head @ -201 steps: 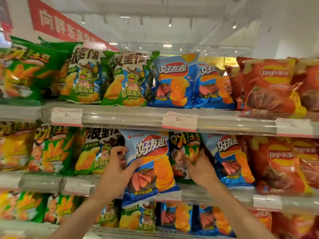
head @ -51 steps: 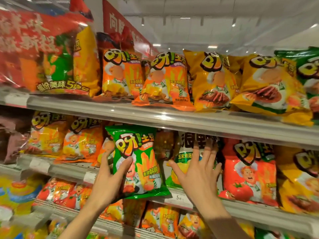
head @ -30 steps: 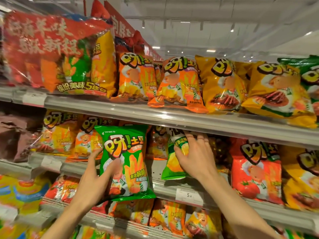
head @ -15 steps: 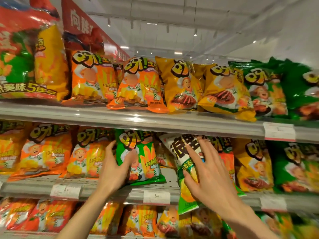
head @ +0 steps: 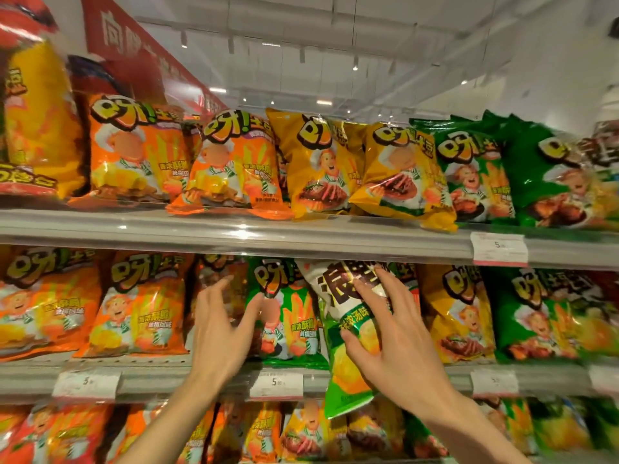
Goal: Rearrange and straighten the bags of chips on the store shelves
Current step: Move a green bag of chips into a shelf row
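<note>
- The store shelves fill the view: an upper shelf (head: 234, 231) and a middle shelf (head: 160, 373), each with a pale front rail, and a lower row of bags partly visible beneath.
- Along the upper shelf stand, from left to right, orange bags (head: 134, 152), yellow bags (head: 321, 162) and green bags (head: 475, 169), leaning slightly forward over the rail.
- On the middle shelf, orange bags (head: 140, 306) stand at the left, a yellow bag (head: 459, 313) and further green bags (head: 536, 316) at the right.
- A green-and-white bag (head: 348, 329) hangs tilted in front of the middle shelf, its lower end dropping below the rail, over the lower row.
- A green bag (head: 288, 313) stands upright on the middle shelf just left of the tilted one.
- The right hand (head: 398, 349) is grasping the green-and-white bag, thumb on its left edge, fingers spread across its face.
- The left hand (head: 224, 329) is released, fingers apart, with the thumb tip at the green bag's left edge; whether it touches is unclear.
- White price tags (head: 276, 383) sit on the rails, one below the green bag and another at the right of the upper rail.
</note>
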`<state>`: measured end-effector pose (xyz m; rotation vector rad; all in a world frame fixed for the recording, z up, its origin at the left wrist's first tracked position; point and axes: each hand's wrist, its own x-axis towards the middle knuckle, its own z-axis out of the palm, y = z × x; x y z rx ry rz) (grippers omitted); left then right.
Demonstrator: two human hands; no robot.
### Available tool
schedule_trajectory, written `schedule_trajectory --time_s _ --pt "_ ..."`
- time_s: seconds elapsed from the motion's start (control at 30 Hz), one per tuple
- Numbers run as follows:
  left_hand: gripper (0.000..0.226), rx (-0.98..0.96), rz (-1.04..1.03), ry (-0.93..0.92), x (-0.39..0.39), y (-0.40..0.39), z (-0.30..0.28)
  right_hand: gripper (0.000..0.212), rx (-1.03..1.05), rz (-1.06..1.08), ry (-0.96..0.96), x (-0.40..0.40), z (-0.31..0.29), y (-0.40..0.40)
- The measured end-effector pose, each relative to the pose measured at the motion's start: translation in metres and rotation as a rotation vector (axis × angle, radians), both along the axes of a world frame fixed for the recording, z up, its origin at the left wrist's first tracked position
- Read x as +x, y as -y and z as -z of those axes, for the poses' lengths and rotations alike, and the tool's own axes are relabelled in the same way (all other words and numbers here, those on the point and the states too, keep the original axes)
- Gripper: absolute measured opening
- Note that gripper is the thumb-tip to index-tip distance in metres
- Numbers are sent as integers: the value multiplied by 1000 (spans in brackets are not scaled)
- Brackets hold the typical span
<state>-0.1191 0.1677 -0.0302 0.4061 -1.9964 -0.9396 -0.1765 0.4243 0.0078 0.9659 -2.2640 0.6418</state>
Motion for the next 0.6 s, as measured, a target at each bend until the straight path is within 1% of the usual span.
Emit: schedule_trajectory --time_s 0.03,0.07,0.1,0.17,0.23,0.3,0.4,0.5,0.6 --pt "63 -25 22 -64 7 -3 0 70 -27 -24 16 1 -1 4" --pt "54 -35 76 -75 12 -5 0 70 -58 -46 35 2 -1 7" --pt "47 -11 163 -46 17 -10 -3 70 -92 -67 60 4 -2 12" --pt "44 179 376 67 24 -22 -9 71 -148 -115 121 8 -4 22" --pt "46 386 514 127 24 -31 -13 72 -160 -172 157 14 -4 31" --pt "55 474 542 109 24 -32 -14 74 -149 -245 179 20 -3 39" --pt "73 510 520 63 29 -30 -13 74 -139 -334 247 28 0 46" --pt "81 557 497 23 35 -27 -9 62 -146 -375 306 30 3 46" --pt "85 585 502 0 37 -29 -4 52 -200 -344 319 28 5 43"
